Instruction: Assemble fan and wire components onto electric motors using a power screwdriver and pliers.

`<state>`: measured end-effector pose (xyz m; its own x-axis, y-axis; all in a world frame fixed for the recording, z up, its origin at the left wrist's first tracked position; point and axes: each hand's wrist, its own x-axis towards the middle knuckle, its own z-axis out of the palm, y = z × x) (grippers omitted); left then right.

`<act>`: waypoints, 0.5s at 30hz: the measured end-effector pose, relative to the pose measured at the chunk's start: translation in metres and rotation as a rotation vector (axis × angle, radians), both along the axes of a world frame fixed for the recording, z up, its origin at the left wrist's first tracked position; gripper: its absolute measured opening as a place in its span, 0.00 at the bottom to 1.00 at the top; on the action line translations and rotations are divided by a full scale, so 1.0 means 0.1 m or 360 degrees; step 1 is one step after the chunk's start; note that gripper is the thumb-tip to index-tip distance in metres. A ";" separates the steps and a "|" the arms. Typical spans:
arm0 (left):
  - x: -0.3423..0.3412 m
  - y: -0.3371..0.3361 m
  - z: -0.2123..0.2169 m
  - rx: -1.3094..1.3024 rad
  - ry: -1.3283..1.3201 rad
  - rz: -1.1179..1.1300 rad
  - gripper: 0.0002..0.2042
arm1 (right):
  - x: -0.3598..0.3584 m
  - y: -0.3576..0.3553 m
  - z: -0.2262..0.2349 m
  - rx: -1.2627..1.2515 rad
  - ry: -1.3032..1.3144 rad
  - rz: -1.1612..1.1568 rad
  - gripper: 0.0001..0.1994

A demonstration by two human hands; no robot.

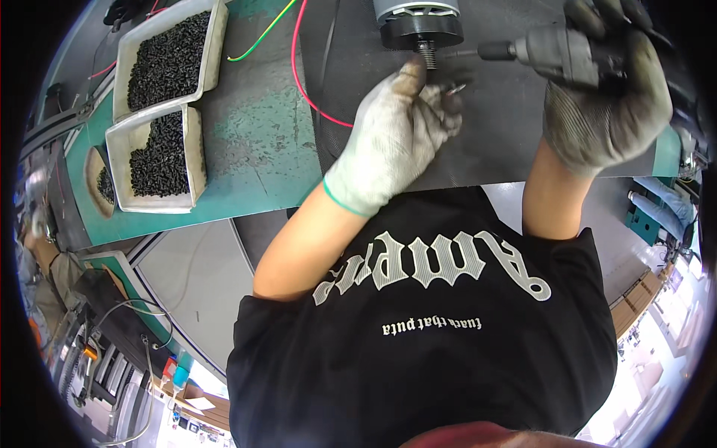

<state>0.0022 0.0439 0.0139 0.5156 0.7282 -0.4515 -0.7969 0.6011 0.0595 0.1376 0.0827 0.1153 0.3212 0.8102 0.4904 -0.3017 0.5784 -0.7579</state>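
Observation:
A grey cylindrical motor with a black end collar lies at the top middle, its threaded shaft toward me. My left hand, in a whitish glove, is right below it, one fingertip at the shaft. Its other fingers are curled, and a small shiny metal tip shows beside them; what they hold is too small to name. In a dirtier grey glove, my right hand is wrapped round a power screwdriver. The thin bit points left, its blurred tip close to the shaft; whether they touch, I cannot tell.
Two pale bins of small black parts stand at the left on the green bench, beside a small dish. Red and yellow-green wires trail over the bench and black mat. Another person's arm shows far left.

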 end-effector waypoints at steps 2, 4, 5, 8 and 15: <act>0.05 0.11 -0.04 -0.0048 -0.0116 0.0098 0.15 | -0.04 0.06 -0.02 -0.0021 -0.0131 -0.0021 0.21; 0.04 0.11 -0.05 0.0044 -0.0027 0.0116 0.14 | -0.19 0.08 -0.05 -0.0091 -0.0213 -0.0076 0.21; 0.03 0.09 -0.06 0.0135 0.0064 0.0115 0.14 | -0.23 0.08 -0.06 -0.0094 -0.0220 -0.0061 0.21; 0.04 0.06 -0.08 0.0303 0.0236 0.0113 0.12 | -0.33 0.04 -0.10 -0.0129 -0.0404 -0.0077 0.17; 0.12 0.06 -0.05 0.0451 0.0966 0.0004 0.13 | -0.55 -0.11 -0.01 -0.0593 -0.0694 -0.0333 0.17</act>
